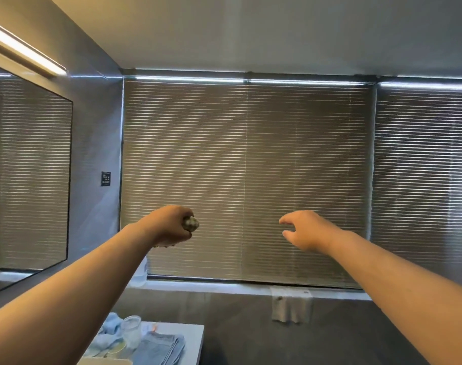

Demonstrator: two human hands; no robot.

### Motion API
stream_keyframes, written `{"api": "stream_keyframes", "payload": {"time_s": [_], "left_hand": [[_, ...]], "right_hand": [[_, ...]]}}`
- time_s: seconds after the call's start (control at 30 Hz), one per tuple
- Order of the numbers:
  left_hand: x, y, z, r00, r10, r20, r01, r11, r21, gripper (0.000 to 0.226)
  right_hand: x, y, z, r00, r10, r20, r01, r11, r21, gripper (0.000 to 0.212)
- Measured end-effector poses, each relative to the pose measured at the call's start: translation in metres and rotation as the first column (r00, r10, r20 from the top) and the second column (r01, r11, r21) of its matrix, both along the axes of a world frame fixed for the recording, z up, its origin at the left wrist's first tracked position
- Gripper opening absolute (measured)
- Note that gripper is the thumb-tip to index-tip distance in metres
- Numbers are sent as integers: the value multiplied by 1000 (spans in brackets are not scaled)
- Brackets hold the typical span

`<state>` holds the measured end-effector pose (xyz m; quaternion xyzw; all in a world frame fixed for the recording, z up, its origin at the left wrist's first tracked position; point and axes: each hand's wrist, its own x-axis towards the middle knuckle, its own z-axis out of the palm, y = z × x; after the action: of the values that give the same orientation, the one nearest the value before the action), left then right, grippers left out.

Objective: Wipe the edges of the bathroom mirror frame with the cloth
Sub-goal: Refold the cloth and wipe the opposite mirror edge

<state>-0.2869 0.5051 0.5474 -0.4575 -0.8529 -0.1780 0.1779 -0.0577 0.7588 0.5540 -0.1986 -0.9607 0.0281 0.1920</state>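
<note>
Forearms, two, bare, reaching forward from the bottom corners toward the window blinds [245, 177], which span the far wall.

Blinds: grey, horizontal slats, closed; landmark for the entries below.

Mirror [27, 175]: wall-mounted, left of the blinds on the side wall, dark thin frame, reflecting the slats; a light bar [24, 52] runs above it.

Counter [190, 341]: white, below the blinds at lower left, carrying folded blue-grey towels [164, 346] and a clear glass [131, 329].

White towel [290, 304]: draped over the sill beneath the blinds.

Right hand [307, 230]: raised in front of the blinds, fingers loosely curved and apart, holding nothing.

Left hand [172, 225]: raised in front of the blinds' left part, well apart from the mirror, grip closed in a fist around the cloth.

Cloth [191, 224]: bunched, checked pattern, protruding from the left fist.

Dark wall plate [106, 178]: between mirror and blinds.
</note>
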Motion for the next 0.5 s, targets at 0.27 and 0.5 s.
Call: {"api": "stream_keyframes", "payload": {"time_s": [0.27,0.5], "left_hand": [[-73,71,-4,1000,-19,5,19,1000,17,25],[-108,119,-9,999,-21,-24,20,999,-48,32]], "right_hand": [[-69,61,-5,999,-33,-10,33,999,-17,44],[-112,113,-17,998,-55,-1,55,998,-41,44]]}}
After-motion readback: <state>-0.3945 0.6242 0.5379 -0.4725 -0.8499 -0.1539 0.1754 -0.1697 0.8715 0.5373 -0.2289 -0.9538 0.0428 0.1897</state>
